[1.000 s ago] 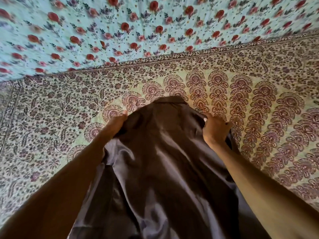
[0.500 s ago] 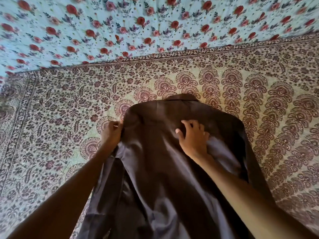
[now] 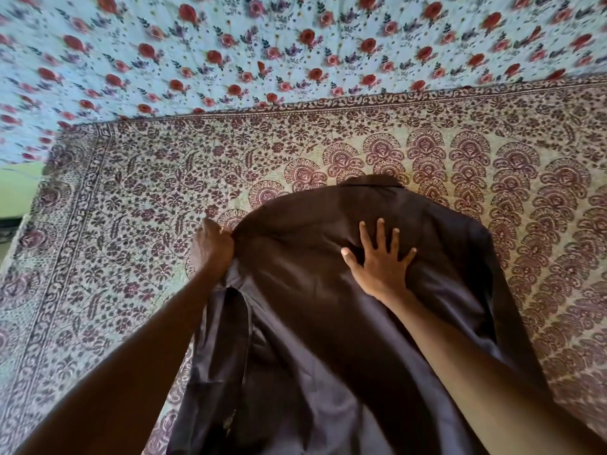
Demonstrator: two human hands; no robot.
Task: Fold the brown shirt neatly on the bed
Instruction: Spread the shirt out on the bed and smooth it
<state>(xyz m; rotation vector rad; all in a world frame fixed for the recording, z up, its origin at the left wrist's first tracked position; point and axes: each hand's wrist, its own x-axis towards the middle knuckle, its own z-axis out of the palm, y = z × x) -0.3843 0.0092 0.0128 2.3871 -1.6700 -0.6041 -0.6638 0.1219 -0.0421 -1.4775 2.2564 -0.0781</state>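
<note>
Step in hand: spreading the brown shirt [image 3: 312, 339] flat on the patterned bedspread [image 3: 131, 208], collar at the far end. The left hand [image 3: 212, 249] grips the shoulder edge, and the right hand [image 3: 381, 262] presses the cloth with fingers spread flat. The next move probably calls for smoothing, then folding a side inward.

L hand [image 3: 212, 247], centre-left of frame: fingers curled, back of hand up, gripping edge of brown shirt [image 3: 312, 323]. L forearm [image 3: 131, 349] in from lower-left corner. R hand [image 3: 381, 262], just right of centre: palm down, fingers splayed & straight, pressed flat on same shirt. R forearm [image 3: 476, 362] in from lower right.
</note>
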